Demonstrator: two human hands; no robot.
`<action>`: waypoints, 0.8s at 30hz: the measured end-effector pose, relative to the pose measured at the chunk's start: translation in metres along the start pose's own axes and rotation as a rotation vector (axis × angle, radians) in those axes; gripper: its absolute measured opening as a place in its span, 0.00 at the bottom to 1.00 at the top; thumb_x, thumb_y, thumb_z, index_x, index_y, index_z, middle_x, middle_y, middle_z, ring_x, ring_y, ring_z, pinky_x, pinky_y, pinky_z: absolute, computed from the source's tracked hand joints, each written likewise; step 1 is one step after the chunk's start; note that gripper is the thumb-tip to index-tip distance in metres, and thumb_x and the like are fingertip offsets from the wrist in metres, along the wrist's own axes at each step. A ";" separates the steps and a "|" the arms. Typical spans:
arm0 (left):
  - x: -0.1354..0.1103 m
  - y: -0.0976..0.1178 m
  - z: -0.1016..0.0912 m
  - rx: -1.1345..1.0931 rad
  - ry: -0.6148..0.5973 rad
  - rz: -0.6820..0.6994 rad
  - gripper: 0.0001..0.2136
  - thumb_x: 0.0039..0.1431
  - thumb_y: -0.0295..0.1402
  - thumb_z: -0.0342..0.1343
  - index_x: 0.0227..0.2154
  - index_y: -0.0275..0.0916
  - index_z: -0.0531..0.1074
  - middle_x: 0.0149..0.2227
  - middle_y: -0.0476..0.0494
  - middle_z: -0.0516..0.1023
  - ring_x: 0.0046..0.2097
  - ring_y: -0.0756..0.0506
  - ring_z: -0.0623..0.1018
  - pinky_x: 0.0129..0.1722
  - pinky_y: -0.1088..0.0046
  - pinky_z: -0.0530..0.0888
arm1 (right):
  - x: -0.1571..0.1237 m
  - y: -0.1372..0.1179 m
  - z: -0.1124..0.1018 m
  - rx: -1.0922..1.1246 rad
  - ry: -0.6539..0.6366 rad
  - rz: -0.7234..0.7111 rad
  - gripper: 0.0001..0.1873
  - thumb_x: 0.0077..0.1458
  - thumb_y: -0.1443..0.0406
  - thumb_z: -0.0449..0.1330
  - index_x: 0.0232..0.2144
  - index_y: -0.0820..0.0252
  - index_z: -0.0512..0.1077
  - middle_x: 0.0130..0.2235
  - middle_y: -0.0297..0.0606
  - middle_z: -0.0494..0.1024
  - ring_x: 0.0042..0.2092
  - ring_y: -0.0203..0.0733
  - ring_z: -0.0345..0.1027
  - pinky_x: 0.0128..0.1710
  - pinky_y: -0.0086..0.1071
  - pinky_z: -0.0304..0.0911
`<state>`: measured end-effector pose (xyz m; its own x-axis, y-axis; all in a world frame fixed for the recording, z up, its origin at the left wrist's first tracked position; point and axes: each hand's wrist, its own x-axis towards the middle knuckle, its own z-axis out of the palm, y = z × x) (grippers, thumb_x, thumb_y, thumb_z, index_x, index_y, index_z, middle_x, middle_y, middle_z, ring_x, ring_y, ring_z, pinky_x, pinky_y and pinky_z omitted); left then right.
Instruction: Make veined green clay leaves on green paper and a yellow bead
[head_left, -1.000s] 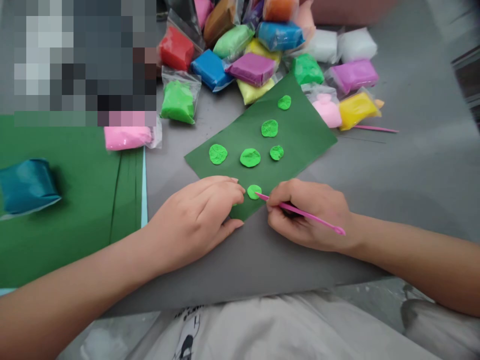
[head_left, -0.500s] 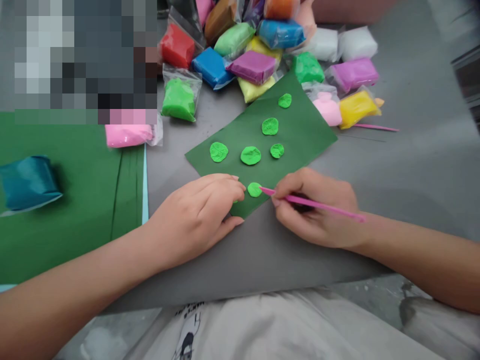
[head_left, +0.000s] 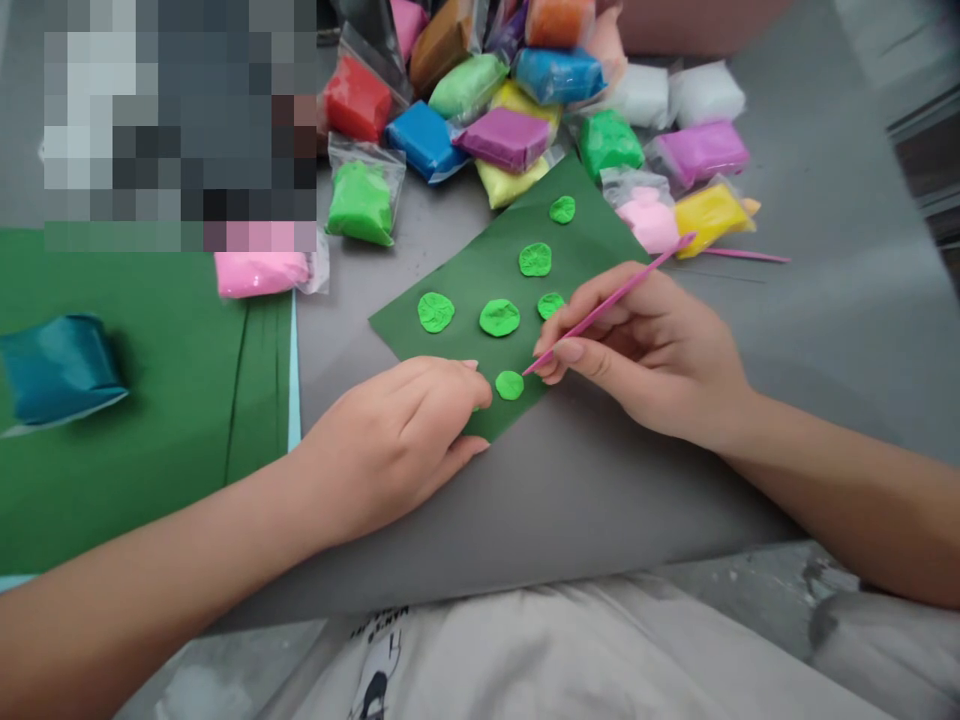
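A dark green paper sheet (head_left: 600, 262) lies on the grey table with several flattened light green clay discs on it. My left hand (head_left: 397, 440) rests on the sheet's near corner, its fingers curled and pressing down beside the nearest clay disc (head_left: 509, 385). My right hand (head_left: 645, 350) pinches a thin pink clay tool (head_left: 611, 300), whose tip touches the right edge of that disc. The tool's handle points up and to the right.
A heap of bagged clay in many colours (head_left: 525, 110) lies at the back. A pink clay bag (head_left: 259, 272), a larger green sheet (head_left: 135, 420) and a teal bag (head_left: 60, 368) are at the left. A second pink tool (head_left: 746, 257) lies at the right.
My right hand has swung round: the tool's handle, which pointed down and right, now points up and right. The tip stays at the nearest disc. My left hand has hardly moved.
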<state>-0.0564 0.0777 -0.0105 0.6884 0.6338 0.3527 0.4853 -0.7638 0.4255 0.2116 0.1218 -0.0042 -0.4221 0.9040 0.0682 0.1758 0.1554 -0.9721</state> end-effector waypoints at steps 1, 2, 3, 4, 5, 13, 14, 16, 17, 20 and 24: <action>0.000 0.000 0.000 0.000 -0.003 0.001 0.05 0.76 0.29 0.54 0.51 0.39 0.68 0.47 0.36 0.86 0.58 0.38 0.86 0.57 0.57 0.86 | 0.000 0.000 0.002 -0.004 -0.017 -0.008 0.11 0.64 0.59 0.71 0.39 0.52 0.72 0.36 0.32 0.83 0.34 0.38 0.81 0.34 0.31 0.79; 0.000 0.000 0.000 0.001 -0.004 0.002 0.05 0.76 0.29 0.54 0.51 0.39 0.68 0.47 0.37 0.86 0.58 0.38 0.87 0.57 0.57 0.86 | 0.001 0.000 0.003 -0.013 -0.035 -0.012 0.10 0.64 0.60 0.70 0.38 0.53 0.72 0.35 0.33 0.83 0.34 0.37 0.80 0.33 0.31 0.78; 0.000 0.000 0.000 0.004 -0.003 0.004 0.05 0.76 0.29 0.54 0.51 0.39 0.68 0.47 0.36 0.86 0.58 0.38 0.87 0.57 0.57 0.86 | 0.002 0.000 0.003 -0.023 -0.051 -0.013 0.09 0.64 0.61 0.70 0.37 0.53 0.73 0.35 0.33 0.82 0.33 0.37 0.79 0.31 0.30 0.77; 0.000 0.000 0.000 0.009 -0.001 0.007 0.05 0.76 0.29 0.54 0.51 0.39 0.68 0.47 0.36 0.86 0.57 0.37 0.87 0.57 0.58 0.86 | 0.002 0.001 0.003 -0.030 -0.063 -0.011 0.08 0.63 0.62 0.70 0.36 0.54 0.73 0.36 0.34 0.82 0.33 0.37 0.78 0.30 0.30 0.76; 0.001 0.000 0.001 0.014 0.002 0.011 0.05 0.76 0.29 0.54 0.51 0.38 0.68 0.47 0.36 0.86 0.57 0.37 0.87 0.57 0.58 0.86 | 0.003 0.001 0.003 -0.030 -0.068 -0.010 0.08 0.63 0.63 0.69 0.35 0.54 0.73 0.36 0.35 0.82 0.32 0.36 0.76 0.29 0.30 0.75; 0.001 0.001 0.001 0.031 0.021 0.024 0.05 0.75 0.28 0.55 0.50 0.35 0.69 0.46 0.34 0.86 0.57 0.36 0.87 0.57 0.59 0.85 | 0.004 -0.001 0.005 0.050 -0.115 0.004 0.09 0.63 0.65 0.69 0.36 0.54 0.71 0.36 0.35 0.80 0.34 0.36 0.76 0.32 0.30 0.75; 0.001 0.001 0.001 0.031 0.023 0.022 0.05 0.75 0.28 0.55 0.50 0.35 0.69 0.46 0.34 0.86 0.57 0.36 0.87 0.58 0.59 0.85 | 0.004 -0.001 0.005 0.044 -0.114 0.020 0.10 0.63 0.64 0.69 0.36 0.54 0.70 0.36 0.34 0.79 0.34 0.36 0.76 0.32 0.31 0.75; 0.000 0.001 0.001 0.032 0.023 0.020 0.05 0.75 0.28 0.55 0.50 0.36 0.68 0.46 0.34 0.86 0.57 0.37 0.87 0.58 0.59 0.85 | 0.003 0.000 0.006 0.041 -0.116 0.043 0.11 0.63 0.63 0.70 0.36 0.54 0.69 0.36 0.34 0.79 0.34 0.36 0.76 0.33 0.31 0.75; 0.000 0.001 0.000 0.032 0.022 0.020 0.05 0.76 0.28 0.55 0.50 0.36 0.68 0.46 0.35 0.86 0.57 0.37 0.87 0.58 0.59 0.85 | 0.003 0.001 0.007 0.044 -0.117 0.046 0.10 0.63 0.64 0.69 0.36 0.54 0.69 0.36 0.34 0.79 0.34 0.36 0.76 0.33 0.30 0.75; 0.000 0.000 0.000 0.033 0.012 0.021 0.05 0.75 0.27 0.55 0.50 0.36 0.68 0.46 0.35 0.86 0.57 0.37 0.87 0.58 0.60 0.85 | 0.003 0.002 0.007 0.060 -0.115 0.046 0.10 0.62 0.66 0.69 0.36 0.54 0.69 0.36 0.33 0.78 0.34 0.35 0.76 0.32 0.29 0.74; 0.000 0.001 -0.001 0.046 0.017 0.017 0.04 0.76 0.28 0.55 0.50 0.37 0.68 0.46 0.37 0.86 0.57 0.38 0.87 0.58 0.60 0.85 | 0.002 0.003 0.008 0.065 -0.107 0.060 0.11 0.60 0.66 0.70 0.36 0.54 0.70 0.36 0.33 0.79 0.34 0.36 0.76 0.32 0.28 0.74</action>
<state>-0.0561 0.0776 -0.0097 0.6876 0.6226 0.3737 0.4985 -0.7789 0.3805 0.2037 0.1210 -0.0086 -0.5058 0.8626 -0.0112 0.1467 0.0732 -0.9865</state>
